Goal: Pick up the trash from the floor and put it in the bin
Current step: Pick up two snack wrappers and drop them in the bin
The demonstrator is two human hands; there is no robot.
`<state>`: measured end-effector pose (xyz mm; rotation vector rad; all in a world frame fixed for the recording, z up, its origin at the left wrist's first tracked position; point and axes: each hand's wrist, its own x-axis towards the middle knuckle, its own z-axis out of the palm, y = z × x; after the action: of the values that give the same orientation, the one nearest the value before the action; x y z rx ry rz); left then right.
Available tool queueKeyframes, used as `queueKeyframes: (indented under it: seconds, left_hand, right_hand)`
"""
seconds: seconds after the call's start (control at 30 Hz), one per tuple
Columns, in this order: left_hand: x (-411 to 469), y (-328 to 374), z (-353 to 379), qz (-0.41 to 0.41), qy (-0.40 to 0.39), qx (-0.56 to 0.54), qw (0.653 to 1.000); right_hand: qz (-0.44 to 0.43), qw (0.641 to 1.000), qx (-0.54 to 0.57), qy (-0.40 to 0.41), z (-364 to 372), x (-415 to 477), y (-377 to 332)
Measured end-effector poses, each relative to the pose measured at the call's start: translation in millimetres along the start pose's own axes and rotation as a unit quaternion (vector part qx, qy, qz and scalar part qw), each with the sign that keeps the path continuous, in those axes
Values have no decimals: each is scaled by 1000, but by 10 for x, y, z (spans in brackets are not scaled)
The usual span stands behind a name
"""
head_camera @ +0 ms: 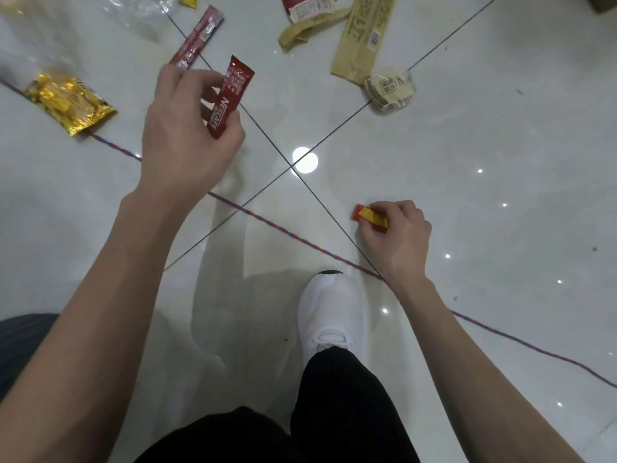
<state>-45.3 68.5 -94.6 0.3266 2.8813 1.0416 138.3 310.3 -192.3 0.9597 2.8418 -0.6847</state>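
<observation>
"Black trousers (334,412) and a white shoe (330,315) fill the bottom edge. Why is the person bent so low?"

"To reach the tiled floor (500,145), I'd judge. The litter lies flat on it, so both arms stretch down and forward."

"And the hands?"

"The left hand (187,135) is raised above the tiles, fingers curled, thumb and fingertips pinching a red coffee sachet (230,95) near its lower end, so most of it stands clear of the palm. The right hand (397,235) is down by the floor just ahead of the shoe, fingers bunched together and pinching a small red-and-yellow wrapper (370,218). Whether that one has left the tile I cannot tell."

"One piece per hand, then, for fewer trips?"

"Likely. More waits farther out: a brown paper sleeve (362,38), a gold packet (71,101) lying over a red-and-blue cord (283,230), a second red sachet (197,38) and a clear biscuit pack (390,88)."

"The bin?"

"Not in view — so neither held piece is in it yet, and most of the job looks undone."
</observation>
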Motion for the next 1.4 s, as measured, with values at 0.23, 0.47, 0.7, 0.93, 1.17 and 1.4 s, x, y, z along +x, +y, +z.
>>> queueKeyframes:
  seconds: [0.23, 0.47, 0.7, 0.93, 1.17, 1.4]
  left_hand:
    - [-80, -7, -316, -10, 52, -36, 998]
    - [-286, 132, -941, -44, 104, -52, 992]
    - [-638, 353, -1924, -110, 189, -56, 974]
    - [-1318, 436, -2850, -169, 295, -15, 940]
    - [-2411, 262, -3437, -233, 377, 41, 896]
    - [-3344, 71, -3452, -385, 343, 56, 855]
  right_hand:
    - [-32, 999, 3, -9, 1, 1, -177]
    - [-33, 977, 198, -79, -421, -3, -987]
    - [-117, 933, 320, -117, -1224, -65, -2159]
    - [-239, 870, 385, -195, -1703, -350, -3322]
    - [-349, 791, 402, -302, -1563, -1153, -4089]
    - [-465, 708, 343, -405, -1288, -2077, -4530]
